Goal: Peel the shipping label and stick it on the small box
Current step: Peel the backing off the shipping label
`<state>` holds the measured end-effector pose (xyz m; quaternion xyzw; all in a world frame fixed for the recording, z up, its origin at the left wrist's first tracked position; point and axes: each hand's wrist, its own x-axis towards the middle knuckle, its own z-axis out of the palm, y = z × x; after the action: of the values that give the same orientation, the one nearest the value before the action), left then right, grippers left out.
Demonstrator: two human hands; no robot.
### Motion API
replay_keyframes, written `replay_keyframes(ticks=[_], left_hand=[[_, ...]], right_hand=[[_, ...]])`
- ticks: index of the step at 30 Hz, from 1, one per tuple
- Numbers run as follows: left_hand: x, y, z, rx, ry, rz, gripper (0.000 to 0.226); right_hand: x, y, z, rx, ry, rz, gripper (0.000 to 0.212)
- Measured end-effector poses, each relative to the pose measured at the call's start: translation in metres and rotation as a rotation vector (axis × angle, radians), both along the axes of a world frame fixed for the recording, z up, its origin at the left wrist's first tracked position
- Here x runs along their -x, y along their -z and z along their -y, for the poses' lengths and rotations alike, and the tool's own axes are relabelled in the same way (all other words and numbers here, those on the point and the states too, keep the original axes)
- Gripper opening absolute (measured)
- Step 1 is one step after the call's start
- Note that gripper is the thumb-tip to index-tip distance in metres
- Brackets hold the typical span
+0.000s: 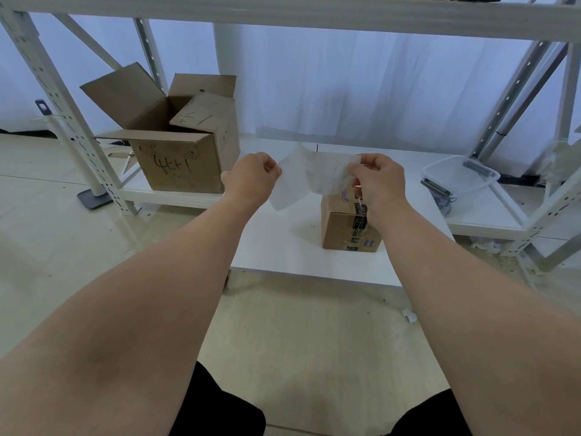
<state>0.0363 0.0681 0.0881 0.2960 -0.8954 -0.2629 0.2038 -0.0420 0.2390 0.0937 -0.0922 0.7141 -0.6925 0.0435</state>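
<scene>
Left hand (251, 177) and right hand (380, 180) pinch shipping label (309, 179) above taped small box (341, 226).

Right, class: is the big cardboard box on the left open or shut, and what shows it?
Open. The big cardboard box has its top flaps raised and splayed, not folded flat.

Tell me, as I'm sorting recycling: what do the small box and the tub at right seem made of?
Small box: matte brown cardboard, judging by its dull faces and taped seam. Tub: probably translucent plastic; the white shelf shows through its smooth walls.
</scene>
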Motion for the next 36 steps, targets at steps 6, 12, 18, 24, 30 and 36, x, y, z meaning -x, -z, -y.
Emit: replay_keyframes(ticks=[6, 12, 18, 24, 30, 36], left_hand=[[0.002, 0.001, 0.004, 0.064, -0.040, -0.002, 0.027], [-0.001, -0.002, 0.001, -0.431, 0.073, -0.234, 0.022], [-0.003, -0.009, -0.002, -0.661, 0.138, -0.359, 0.024], [-0.003, -0.012, 0.002, -0.618, 0.116, -0.364, 0.028], [-0.006, -0.011, 0.009, -0.585, 0.089, -0.363, 0.031], [-0.004, -0.010, 0.008, -0.577, 0.083, -0.357, 0.028]], right_hand=[[0.005, 0.003, 0.000, 0.039, 0.054, 0.007, 0.011], [0.007, 0.005, -0.001, 0.054, 0.067, 0.008, 0.014], [0.010, 0.006, -0.003, 0.109, 0.099, 0.068, 0.017], [0.012, 0.003, -0.007, 0.206, 0.111, 0.130, 0.020], [0.011, 0.001, -0.014, 0.225, 0.152, 0.161, 0.018], [0.011, 0.001, -0.014, 0.269, 0.168, 0.192, 0.018]])
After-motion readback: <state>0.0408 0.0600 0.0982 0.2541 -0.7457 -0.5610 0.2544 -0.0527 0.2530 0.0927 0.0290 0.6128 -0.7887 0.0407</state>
